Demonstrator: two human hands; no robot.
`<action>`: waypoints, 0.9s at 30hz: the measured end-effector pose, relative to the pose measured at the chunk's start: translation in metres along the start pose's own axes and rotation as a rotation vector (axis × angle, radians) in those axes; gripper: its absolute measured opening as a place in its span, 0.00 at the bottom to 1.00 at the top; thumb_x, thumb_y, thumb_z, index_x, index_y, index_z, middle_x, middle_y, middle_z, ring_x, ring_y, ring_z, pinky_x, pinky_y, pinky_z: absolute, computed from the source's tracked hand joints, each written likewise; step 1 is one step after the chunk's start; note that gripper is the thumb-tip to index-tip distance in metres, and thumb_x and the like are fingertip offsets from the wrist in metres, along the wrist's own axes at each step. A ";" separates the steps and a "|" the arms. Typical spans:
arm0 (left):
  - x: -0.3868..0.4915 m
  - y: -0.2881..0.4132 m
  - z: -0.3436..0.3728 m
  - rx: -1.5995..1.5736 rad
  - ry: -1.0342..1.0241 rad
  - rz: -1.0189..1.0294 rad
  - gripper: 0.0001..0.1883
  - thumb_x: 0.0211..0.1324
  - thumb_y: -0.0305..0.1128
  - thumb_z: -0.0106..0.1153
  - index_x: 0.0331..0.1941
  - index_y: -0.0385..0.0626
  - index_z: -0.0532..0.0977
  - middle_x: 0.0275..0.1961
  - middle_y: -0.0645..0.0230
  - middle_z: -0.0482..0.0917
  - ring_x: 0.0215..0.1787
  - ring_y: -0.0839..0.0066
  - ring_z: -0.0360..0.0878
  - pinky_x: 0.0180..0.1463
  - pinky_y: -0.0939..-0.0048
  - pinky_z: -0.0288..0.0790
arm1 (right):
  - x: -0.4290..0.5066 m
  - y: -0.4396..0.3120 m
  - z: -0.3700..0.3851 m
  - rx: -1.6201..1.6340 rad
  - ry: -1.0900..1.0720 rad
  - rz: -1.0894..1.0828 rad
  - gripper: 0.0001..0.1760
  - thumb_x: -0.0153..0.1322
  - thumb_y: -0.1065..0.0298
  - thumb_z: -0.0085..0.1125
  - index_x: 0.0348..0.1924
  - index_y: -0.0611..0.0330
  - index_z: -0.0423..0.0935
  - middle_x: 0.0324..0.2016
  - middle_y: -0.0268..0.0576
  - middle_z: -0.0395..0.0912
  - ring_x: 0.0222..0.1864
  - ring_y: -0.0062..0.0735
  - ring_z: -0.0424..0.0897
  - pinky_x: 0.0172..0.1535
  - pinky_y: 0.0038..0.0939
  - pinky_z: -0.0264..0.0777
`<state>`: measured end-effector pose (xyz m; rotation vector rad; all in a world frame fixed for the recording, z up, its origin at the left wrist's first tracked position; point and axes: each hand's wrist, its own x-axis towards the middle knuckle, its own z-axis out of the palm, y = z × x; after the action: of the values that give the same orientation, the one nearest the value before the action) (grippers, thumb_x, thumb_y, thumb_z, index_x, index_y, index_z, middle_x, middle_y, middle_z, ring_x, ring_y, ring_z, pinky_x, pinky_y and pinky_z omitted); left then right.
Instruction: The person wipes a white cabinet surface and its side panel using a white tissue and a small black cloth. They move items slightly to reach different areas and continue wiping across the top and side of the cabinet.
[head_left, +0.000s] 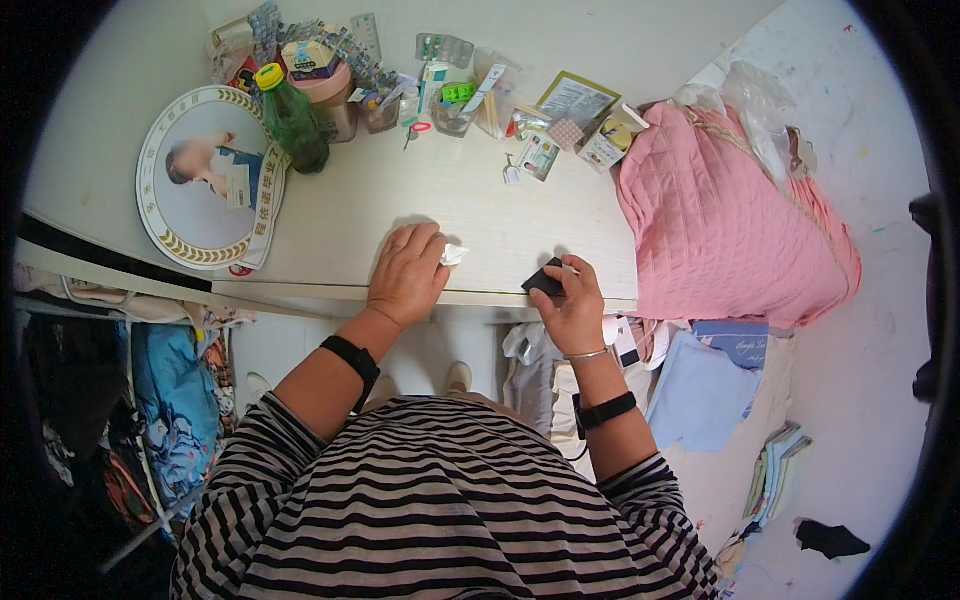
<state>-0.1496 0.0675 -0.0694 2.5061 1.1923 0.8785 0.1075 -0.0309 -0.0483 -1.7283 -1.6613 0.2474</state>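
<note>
My left hand (409, 271) rests palm down near the front edge of the white desk (337, 217). A crumpled white tissue (454, 255) sticks out between its thumb and fingers. To the right, my right hand (571, 304) grips a small flat black object (541, 278) between thumb and fingertips, at the desk's front edge. What that object is, I cannot tell; the fingers cover part of it. Beyond the hands lie a small white tag-like item (511, 171) and a card with a photo (538, 157).
A green bottle (295, 124) with a yellow cap stands by a round photo board (214, 180). Red-handled scissors (417, 130), a plastic cup (454, 116) and blister packs (445, 49) line the back. Pink quilted fabric (727, 217) bulges against the desk's right side.
</note>
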 end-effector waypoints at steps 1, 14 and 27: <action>0.000 0.000 0.000 -0.002 -0.004 -0.002 0.19 0.52 0.30 0.63 0.49 0.40 0.77 0.58 0.60 0.76 0.62 0.56 0.72 0.69 0.54 0.65 | 0.001 0.000 0.002 -0.035 0.016 0.010 0.24 0.62 0.69 0.75 0.49 0.67 0.82 0.53 0.57 0.76 0.53 0.53 0.81 0.53 0.42 0.80; 0.000 0.001 0.001 0.027 0.042 0.011 0.16 0.50 0.29 0.66 0.45 0.42 0.77 0.56 0.62 0.76 0.61 0.58 0.72 0.69 0.56 0.66 | 0.007 -0.025 0.012 -0.050 -0.123 -0.045 0.20 0.62 0.68 0.76 0.45 0.68 0.84 0.48 0.57 0.78 0.39 0.51 0.84 0.44 0.41 0.82; 0.001 0.000 0.000 0.011 0.043 0.011 0.16 0.51 0.30 0.65 0.45 0.41 0.77 0.56 0.60 0.76 0.60 0.57 0.72 0.68 0.56 0.66 | 0.014 -0.035 0.014 -0.105 -0.205 -0.079 0.18 0.63 0.68 0.74 0.44 0.66 0.84 0.47 0.56 0.78 0.39 0.54 0.84 0.43 0.42 0.82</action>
<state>-0.1489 0.0683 -0.0691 2.5168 1.2004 0.9359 0.0741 -0.0160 -0.0328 -1.7583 -1.9171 0.3144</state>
